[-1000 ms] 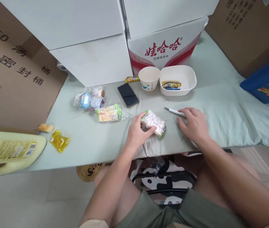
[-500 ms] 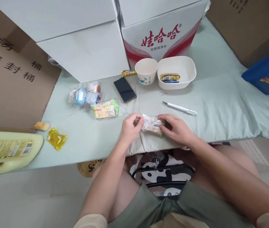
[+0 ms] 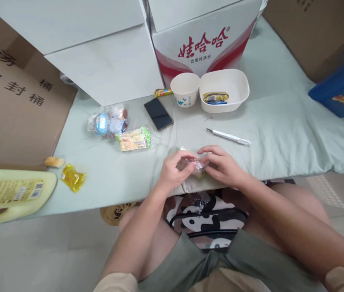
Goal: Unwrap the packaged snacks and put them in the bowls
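Note:
Near the front edge of the cloth-covered surface lies a crinkled clear snack packet [image 3: 200, 167] with green at its edges, partly hidden by my fingers. My left hand [image 3: 175, 167] curls over its left side, thumb and fingertips pinching the plastic. From the right, my right hand [image 3: 224, 165] has bent fingers gripping the wrapper's other side. The fingertips of both hands nearly meet over it. Left of my hands is another clear packet [image 3: 134, 140] with green ends and pale contents. A white pen-like knife [image 3: 229, 137] with a dark tip lies beyond my right hand.
Behind stand a paper cup [image 3: 185, 90] and a white tub [image 3: 239, 95] with small packets inside, against white cartons [image 3: 202, 48]. A phone [image 3: 158, 113], bagged snacks [image 3: 108, 121], a yellow wrapper [image 3: 73, 177] and a yellow-green jug [image 3: 13, 194] are left. A blue container [image 3: 339, 89] is right.
My left hand has moved right across the packet, closer to my right hand. Both hands' fingers now meet over the plastic, covering more of it.

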Available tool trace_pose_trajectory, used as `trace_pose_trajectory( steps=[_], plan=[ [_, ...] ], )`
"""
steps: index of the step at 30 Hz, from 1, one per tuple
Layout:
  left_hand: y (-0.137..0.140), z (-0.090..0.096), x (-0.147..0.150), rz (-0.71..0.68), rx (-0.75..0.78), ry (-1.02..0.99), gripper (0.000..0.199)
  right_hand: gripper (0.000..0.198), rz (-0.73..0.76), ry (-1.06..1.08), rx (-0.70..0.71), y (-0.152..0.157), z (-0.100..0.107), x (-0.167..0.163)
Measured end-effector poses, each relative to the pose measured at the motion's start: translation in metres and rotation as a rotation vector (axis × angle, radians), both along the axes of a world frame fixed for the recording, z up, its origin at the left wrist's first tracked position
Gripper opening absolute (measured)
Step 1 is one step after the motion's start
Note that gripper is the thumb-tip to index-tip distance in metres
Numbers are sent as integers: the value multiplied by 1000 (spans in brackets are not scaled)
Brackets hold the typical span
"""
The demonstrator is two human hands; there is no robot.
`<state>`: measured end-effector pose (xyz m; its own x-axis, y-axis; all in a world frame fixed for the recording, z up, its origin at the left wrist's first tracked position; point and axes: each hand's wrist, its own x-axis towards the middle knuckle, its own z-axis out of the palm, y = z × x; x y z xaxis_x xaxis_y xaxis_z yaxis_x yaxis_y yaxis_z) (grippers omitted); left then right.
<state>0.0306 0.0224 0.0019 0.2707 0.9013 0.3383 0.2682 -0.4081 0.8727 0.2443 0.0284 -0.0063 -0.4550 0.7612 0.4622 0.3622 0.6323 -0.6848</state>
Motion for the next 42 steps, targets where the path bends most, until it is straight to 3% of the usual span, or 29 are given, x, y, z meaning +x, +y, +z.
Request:
trace_pose_trajectory(
  steps=[2,5,7,9,11,14,17,23,26,28,32,34,37,39,42],
  plan=[
    [0,1,-2,4,-38,1,26,13,-6,91,-76,1,1,4],
    [5,-1,-5,-2,-34,212,38,10,-102,250,-282,3,2,14],
    [9,-3,-5,-19,8,322,34,12,-134,313,-393,4,4,21],
    [12,-6,-5,-25,39,325,17,23,-134,285,-431,5,7,26],
    [14,-7,-4,-12,30,269,8,28,-134,147,-375,5,9,30],
    [14,-7,-6,58,-80,109,11,34,-103,-102,-197,4,10,30],
    [15,-5,-10,176,-271,-113,21,20,-133,-161,-129,5,8,31],
    [24,-9,-25,518,-442,-368,34,10,-509,-112,-172,15,4,42],
    [26,-10,-28,591,-518,-337,27,13,-699,-68,-20,11,10,42],
    [25,-9,-29,616,-449,-248,27,16,-711,-61,112,4,15,37],
    [21,-6,-24,448,-117,114,32,14,-488,-256,223,-9,15,26],
    [19,-6,-20,312,-56,273,31,16,-453,-381,207,-10,10,24],
    [18,-5,-16,199,-148,365,15,19,-464,-459,138,-6,2,26],
    [17,-2,-15,162,-234,323,16,14,-458,-438,135,-3,0,30],
    [15,3,-19,225,-288,214,21,14,-433,-380,178,-1,4,35]
  ],
)
